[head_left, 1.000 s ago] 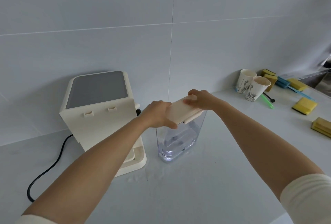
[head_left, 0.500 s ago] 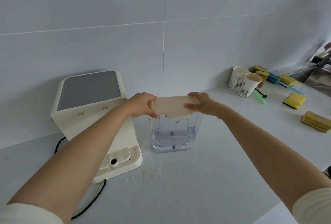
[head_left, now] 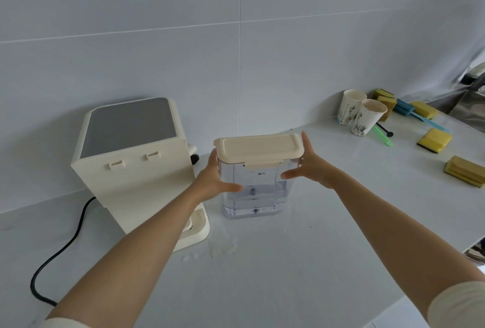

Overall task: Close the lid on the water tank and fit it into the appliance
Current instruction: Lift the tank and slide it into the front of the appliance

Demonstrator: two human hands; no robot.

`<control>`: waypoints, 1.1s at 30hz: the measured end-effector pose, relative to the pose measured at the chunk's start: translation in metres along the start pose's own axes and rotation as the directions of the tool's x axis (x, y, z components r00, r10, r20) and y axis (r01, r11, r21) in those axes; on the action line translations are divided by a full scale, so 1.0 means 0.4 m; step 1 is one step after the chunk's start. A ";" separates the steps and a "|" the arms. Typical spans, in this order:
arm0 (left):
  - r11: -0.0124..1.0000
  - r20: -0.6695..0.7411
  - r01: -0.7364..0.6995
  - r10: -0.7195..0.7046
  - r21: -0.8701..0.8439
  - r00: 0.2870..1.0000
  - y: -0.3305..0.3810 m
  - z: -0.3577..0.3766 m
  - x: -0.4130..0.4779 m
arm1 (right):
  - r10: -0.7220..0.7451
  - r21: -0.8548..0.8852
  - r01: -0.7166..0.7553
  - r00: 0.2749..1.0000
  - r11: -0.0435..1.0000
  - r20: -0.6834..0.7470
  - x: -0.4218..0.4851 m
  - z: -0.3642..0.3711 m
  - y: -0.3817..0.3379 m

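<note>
Clear water tank [head_left: 253, 194] standing upright on the white desk [head_left: 262, 275], just to the right of the cream appliance [head_left: 136, 170]. The cream lid [head_left: 258, 148] lies flat and closed on the tank's top, its front latch folded down over the rim. A shallow layer of water is visible in the tank's lower part.

Left hand [head_left: 214, 179] pressed against the tank's left wall, thumb across the front face, fingers behind; it grasps the tank. Right hand [head_left: 311, 167] flat against the tank's right wall, thumb pointing left across the front face, fingers extended upward beside the lid's right end; it likewise holds the tank. Both forearms reach in from the lower edge, with cream sleeves at the elbows.

The appliance shows a grey top panel and an open base platform beside the tank. A black power cord [head_left: 60, 246] trails from the appliance's left side. Water droplets [head_left: 217, 247] lie on the desk in front of the tank. Well to the right of the tank: two paper cups [head_left: 362, 115] and several yellow sponges [head_left: 434, 140].
</note>
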State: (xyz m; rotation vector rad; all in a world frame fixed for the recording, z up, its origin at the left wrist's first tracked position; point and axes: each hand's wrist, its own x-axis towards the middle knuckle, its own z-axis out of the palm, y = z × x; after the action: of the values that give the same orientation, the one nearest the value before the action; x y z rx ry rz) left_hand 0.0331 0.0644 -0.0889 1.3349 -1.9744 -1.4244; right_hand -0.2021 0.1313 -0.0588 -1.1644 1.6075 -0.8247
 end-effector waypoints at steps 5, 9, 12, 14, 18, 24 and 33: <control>0.997 -0.111 0.004 0.004 0.074 0.994 -0.022 0.034 0.013 | 0.013 -0.046 -0.013 1.000 0.999 0.000 0.005 0.035 0.035; 0.991 -0.161 0.042 -0.021 0.127 0.987 -0.022 0.036 0.027 | 0.019 -0.045 -0.020 0.999 0.999 -0.041 0.010 0.043 0.032; 0.987 -0.164 0.066 -0.042 0.146 0.986 -0.023 0.035 0.031 | 0.031 -0.043 -0.034 0.997 0.998 -0.072 0.010 0.043 0.031; 0.988 -0.169 0.075 -0.052 0.135 0.984 -0.022 0.036 0.029 | 0.031 -0.037 -0.034 0.996 0.999 -0.078 0.011 0.044 0.031; 0.988 -0.170 0.078 -0.054 0.135 0.984 -0.016 0.037 0.022 | 0.029 -0.028 -0.032 0.996 0.999 -0.087 0.008 0.047 0.033; 0.989 -0.205 0.081 -0.054 0.122 0.977 0.005 0.032 -0.012 | 0.029 -0.043 -0.033 0.996 0.999 -0.088 -0.001 0.044 0.012; 0.995 -0.311 0.056 -0.028 0.081 0.950 0.075 -0.031 -0.101 | -0.041 -0.135 0.039 0.999 0.990 -0.010 -0.020 0.039 -0.107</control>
State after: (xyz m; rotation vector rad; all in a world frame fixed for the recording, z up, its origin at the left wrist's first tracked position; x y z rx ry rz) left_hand 0.0475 0.0932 -0.0484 1.5421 -1.8272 -1.0754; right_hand -0.1735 0.1255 -0.0229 -1.2926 1.6761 -0.7590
